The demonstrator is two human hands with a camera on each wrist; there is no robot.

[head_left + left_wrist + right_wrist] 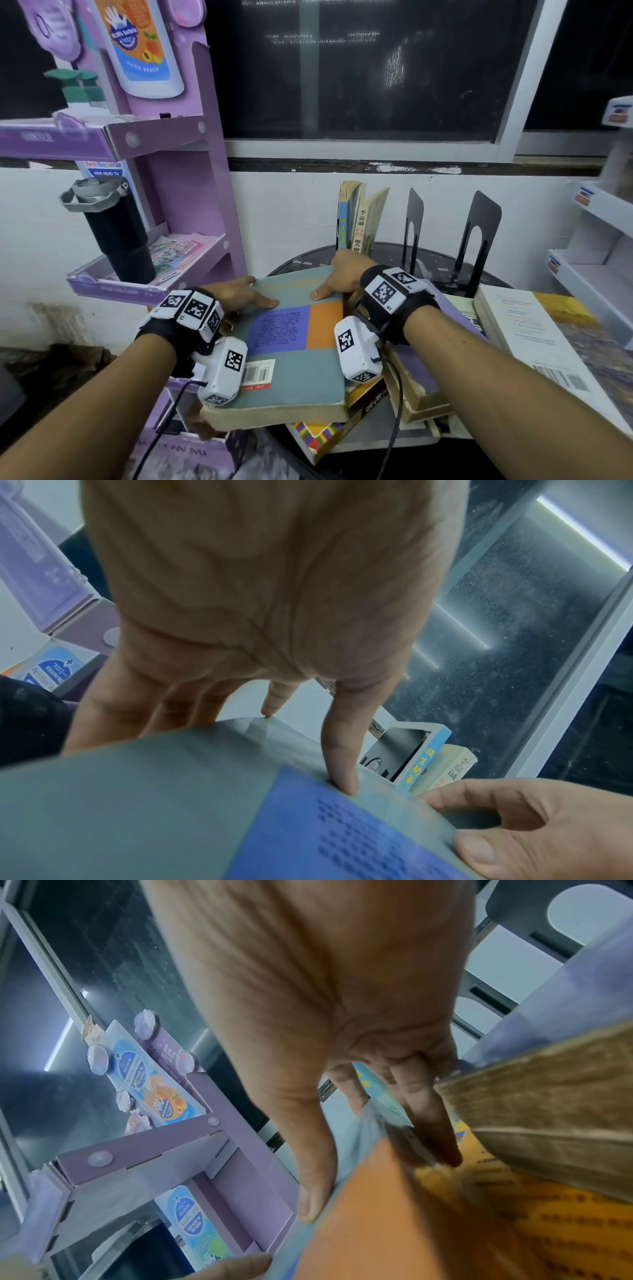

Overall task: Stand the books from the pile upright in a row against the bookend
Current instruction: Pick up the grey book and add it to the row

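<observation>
Dark window glass and a white wall are seen behind a round black bench (431, 263). On the left hand (236, 291), the thumb is laid flat across the cover of a grey book (291, 377) while the other fingers (274, 699) are wrapped over its far left edge, so the book is gripped. On the right hand (346, 270), the thumb is pressed on the cover near the far right corner and the fingers (428, 1110) are tucked under the right edge, pinching it. The grey book, with blue and orange panels, is held lying flat, topmost over a loose pile of books (394, 397) spread on the near part of the bench. Beyond the right hand, two thin books (356, 219) are stood upright at the back, slightly fanned. Just right of them two black bookends (479, 236) are stood apart from each other. A purple cardboard shelf (191, 212) carrying a black flask (116, 233) is seen to the left.
</observation>
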